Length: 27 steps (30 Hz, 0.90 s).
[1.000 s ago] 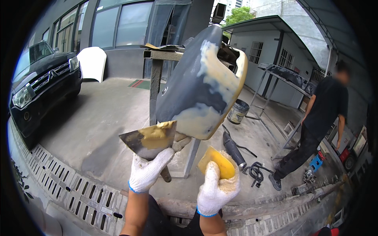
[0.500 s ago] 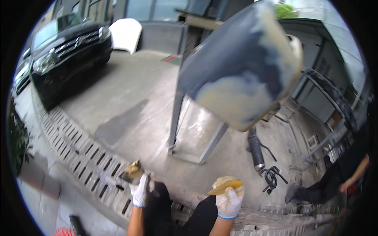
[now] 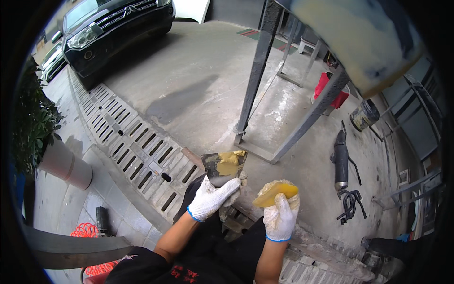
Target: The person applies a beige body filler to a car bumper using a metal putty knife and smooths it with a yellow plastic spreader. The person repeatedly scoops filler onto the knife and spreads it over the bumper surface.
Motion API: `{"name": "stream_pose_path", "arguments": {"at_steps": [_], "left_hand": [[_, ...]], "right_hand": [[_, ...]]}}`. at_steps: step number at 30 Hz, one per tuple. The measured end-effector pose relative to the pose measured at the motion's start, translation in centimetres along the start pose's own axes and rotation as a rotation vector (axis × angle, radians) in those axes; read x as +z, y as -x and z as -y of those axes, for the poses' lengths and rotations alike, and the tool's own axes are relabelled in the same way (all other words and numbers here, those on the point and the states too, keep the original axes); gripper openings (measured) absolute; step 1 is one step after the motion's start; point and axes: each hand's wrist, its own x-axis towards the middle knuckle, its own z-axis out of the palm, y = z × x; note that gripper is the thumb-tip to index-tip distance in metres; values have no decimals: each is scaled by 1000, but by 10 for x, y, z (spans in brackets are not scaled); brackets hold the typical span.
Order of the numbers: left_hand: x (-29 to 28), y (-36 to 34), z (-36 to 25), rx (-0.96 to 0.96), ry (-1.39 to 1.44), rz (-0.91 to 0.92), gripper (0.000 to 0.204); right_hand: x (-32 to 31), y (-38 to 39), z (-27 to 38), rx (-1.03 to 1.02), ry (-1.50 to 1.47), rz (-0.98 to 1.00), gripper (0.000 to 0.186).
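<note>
Soft daylight, sharp centre, fisheye-bent dark rim.

My gloved hands: two, left (image 3: 211,198), right (image 3: 280,217). One metal scraper (image 3: 223,166), one yellow spreader (image 3: 275,194), one black car (image 3: 113,28), one bucket (image 3: 364,115).

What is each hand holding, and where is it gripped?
Left hand grips the putty knife at its handle; right hand pinches the yellow spreader by its lower edge.
</note>
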Motion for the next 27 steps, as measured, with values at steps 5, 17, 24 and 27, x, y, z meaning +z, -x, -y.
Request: {"name": "stream_pose_path", "arguments": {"at_steps": [5, 17, 24, 27], "left_hand": [[26, 10, -1, -64, -181, 206, 22], [55, 23, 3, -40, -127, 370, 34], [64, 31, -7, -37, -218, 279, 20], [61, 30, -16, -120, -343, 262, 44]], "right_hand": [[12, 9, 36, -185, 393, -157, 31], [25, 27, 48, -474, 823, -142, 31], [26, 27, 47, -428, 790, -128, 31], [33, 27, 46, -385, 742, -138, 31]]}}
